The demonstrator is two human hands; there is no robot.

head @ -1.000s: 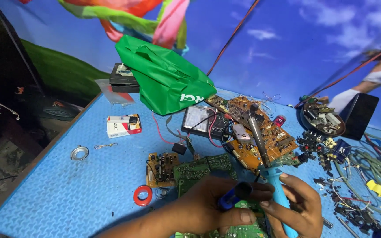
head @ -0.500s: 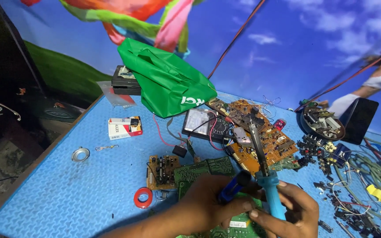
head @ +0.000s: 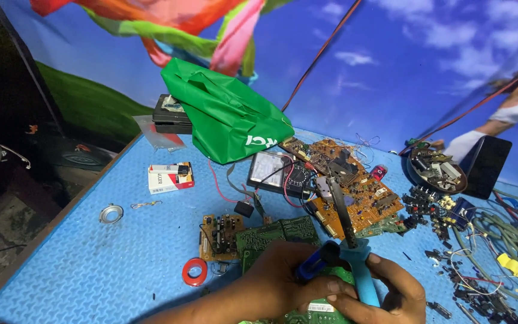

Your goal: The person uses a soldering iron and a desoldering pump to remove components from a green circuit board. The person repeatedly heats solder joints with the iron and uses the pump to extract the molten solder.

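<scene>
— Both hands have shifted lower toward the bottom edge since a second ago, and the soldering iron (head: 355, 252) now stands more upright. What holds it?

— The right hand (head: 391, 294), fingers curled shut around its light blue handle, dark tip pointing up and away over the orange-brown circuit board (head: 355, 192).

— And the left hand (head: 271, 282)?

— Its fingers are closed on a dark blue tool (head: 314, 265), pressed close against the iron's handle, above a green circuit board (head: 277, 234) lying at the near side of the blue table (head: 91, 270).

— What lies about them?

— A small brown board (head: 218, 235) touches the green one on its left, with a red ring (head: 195, 271) just beside it. Farther back sit an analogue multimeter (head: 278, 171), a green plastic bag (head: 226, 117) and a red-and-white small box (head: 170, 177). A metal ring (head: 111, 213) lies well apart on the left; loose parts and wires (head: 487, 264) crowd the right.
</scene>
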